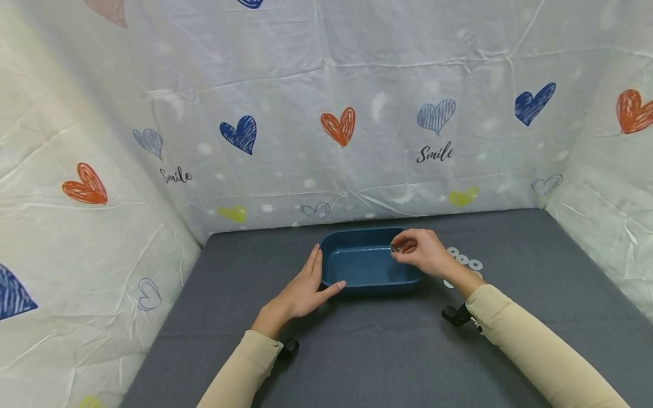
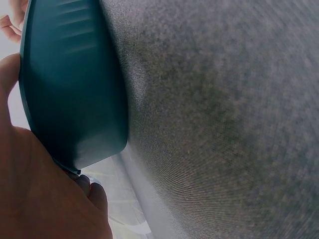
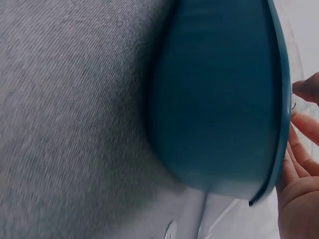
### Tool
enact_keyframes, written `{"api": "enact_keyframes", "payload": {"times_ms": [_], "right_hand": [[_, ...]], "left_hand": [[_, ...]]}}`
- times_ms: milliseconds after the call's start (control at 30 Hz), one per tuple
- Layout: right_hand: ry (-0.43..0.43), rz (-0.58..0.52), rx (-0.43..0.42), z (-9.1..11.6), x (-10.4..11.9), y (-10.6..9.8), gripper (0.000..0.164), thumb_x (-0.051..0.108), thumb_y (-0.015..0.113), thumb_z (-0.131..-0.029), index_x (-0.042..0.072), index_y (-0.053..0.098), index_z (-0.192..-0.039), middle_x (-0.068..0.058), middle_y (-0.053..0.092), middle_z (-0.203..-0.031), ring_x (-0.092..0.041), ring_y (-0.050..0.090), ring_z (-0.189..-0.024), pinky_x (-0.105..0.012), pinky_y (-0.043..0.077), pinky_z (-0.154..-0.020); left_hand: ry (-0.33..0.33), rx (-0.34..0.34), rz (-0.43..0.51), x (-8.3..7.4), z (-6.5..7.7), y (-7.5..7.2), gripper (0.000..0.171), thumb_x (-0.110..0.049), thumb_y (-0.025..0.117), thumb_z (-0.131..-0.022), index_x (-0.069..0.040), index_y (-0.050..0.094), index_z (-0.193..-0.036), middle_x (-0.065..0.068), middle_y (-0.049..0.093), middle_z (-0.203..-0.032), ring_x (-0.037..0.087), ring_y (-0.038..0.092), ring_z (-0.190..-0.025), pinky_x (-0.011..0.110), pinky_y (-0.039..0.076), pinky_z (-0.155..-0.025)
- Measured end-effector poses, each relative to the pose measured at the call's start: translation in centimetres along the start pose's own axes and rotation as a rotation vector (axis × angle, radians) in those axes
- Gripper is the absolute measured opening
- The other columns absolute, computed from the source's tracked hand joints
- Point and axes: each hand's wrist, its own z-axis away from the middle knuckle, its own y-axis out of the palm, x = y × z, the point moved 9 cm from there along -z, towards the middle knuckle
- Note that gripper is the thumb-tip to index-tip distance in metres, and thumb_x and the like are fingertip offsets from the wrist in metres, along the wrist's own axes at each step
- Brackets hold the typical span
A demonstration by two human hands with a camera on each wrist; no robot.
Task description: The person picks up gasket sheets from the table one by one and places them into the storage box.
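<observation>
The left hand (image 1: 302, 292) was spread about the near-left corner of the blue tray (image 1: 359, 269), thumb at the rim. The right hand (image 1: 427, 253) pinched a small shiny piece (image 1: 393, 248), judged light, stiff and best taken by its edge; it sat at the fingertips, over the tray's right part. White flat rings (image 1: 471, 266) lay right of the tray.

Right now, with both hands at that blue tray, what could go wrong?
The small piece pinched by the right hand might slip from its fingertips. In the head view, that wrist overlaps the pale rings beside the tray, so it could nudge them. The left hand, touching the tray's left end, might shift it.
</observation>
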Motion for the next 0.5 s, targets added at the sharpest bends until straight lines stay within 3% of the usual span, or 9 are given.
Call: {"api": "enact_keyframes", "payload": {"times_ms": [500], "right_hand": [[-0.042, 0.017, 0.014, -2.4, 1.4, 3.0, 0.023, 0.011, 0.078, -0.091, -0.001, 0.075, -0.110, -0.010, 0.074, -0.103, -0.021, 0.071, -0.087, -0.036, 0.059, -0.074]], "left_hand": [[-0.028, -0.004, 0.007, 0.2, -0.1, 0.0, 0.112, -0.080, 0.042, -0.094, -0.007, -0.008, -0.164, 0.007, -0.014, -0.172, 0.028, 0.006, -0.158, 0.051, 0.023, -0.122]]}}
